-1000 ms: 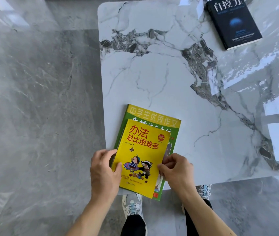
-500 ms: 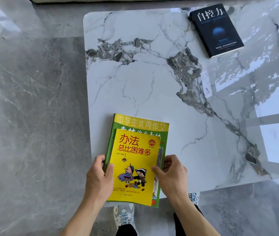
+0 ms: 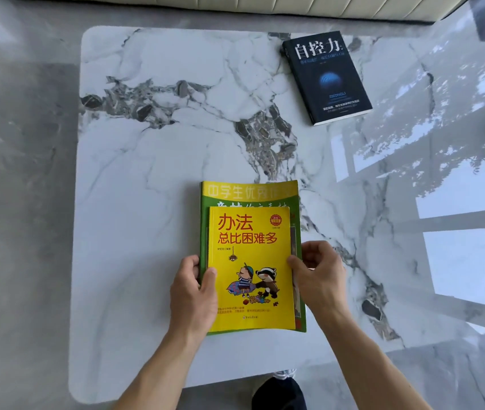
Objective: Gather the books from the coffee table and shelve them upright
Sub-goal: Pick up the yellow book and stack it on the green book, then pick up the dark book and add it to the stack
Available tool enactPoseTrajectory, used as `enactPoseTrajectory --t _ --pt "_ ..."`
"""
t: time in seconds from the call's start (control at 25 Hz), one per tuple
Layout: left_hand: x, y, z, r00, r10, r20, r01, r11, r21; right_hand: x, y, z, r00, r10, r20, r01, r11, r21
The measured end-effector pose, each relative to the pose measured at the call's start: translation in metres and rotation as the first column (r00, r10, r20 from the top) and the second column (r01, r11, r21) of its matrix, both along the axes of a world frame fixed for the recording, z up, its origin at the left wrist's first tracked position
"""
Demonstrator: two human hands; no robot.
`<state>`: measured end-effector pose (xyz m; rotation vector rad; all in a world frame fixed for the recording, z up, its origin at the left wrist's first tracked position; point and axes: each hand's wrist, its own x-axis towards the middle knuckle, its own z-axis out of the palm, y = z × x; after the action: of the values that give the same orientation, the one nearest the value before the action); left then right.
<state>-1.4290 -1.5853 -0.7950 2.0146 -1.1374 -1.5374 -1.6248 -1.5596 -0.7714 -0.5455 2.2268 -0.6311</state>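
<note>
Two-book stack in our hands, near edge of the surface (image 3: pixel 135 179).
Left hand (image 3: pixel 192 294) & right hand (image 3: pixel 321 279) clamped on the stack's sides: yellow book (image 3: pixel 251 261) atop green book (image 3: pixel 248 193). Thin paperbacks, prob. light, bendy, glossy, top one may slide; pinch both together. Dark book (image 3: pixel 327 78) lies far right, untouched.

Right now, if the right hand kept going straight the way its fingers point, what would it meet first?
The right hand points leftward, fingers curled at the stack's right edge. It would press straight into the yellow book lying on the green book; contact already looks made, though the depth there is hard to judge.
</note>
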Motion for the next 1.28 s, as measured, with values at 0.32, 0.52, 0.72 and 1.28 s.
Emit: enactPoseTrajectory --t 0.32,0.52,0.72,1.28 --pt "-0.057 -0.010 0.005 0.944 -0.033 0.329 0.104 0.974 -0.203 -0.065 -0.019 -0.012 0.996 0.084 0.039 -0.086 0.994 0.061" --pt "-0.057 -0.013 0.012 0.898 0.019 0.439 0.048 0.989 -0.142 -0.089 -0.027 -0.002 0.979 0.201 0.016 -0.200 0.959 0.201" --pt "-0.079 -0.033 0.039 0.908 0.035 0.418 0.019 0.992 -0.125 -0.142 -0.058 0.056 0.982 0.179 0.051 -0.181 0.983 0.031" --pt "-0.247 -0.222 0.027 0.969 0.083 -0.232 -0.127 0.976 -0.179 -0.234 -0.201 0.031 0.995 0.054 0.079 -0.034 0.971 -0.237"
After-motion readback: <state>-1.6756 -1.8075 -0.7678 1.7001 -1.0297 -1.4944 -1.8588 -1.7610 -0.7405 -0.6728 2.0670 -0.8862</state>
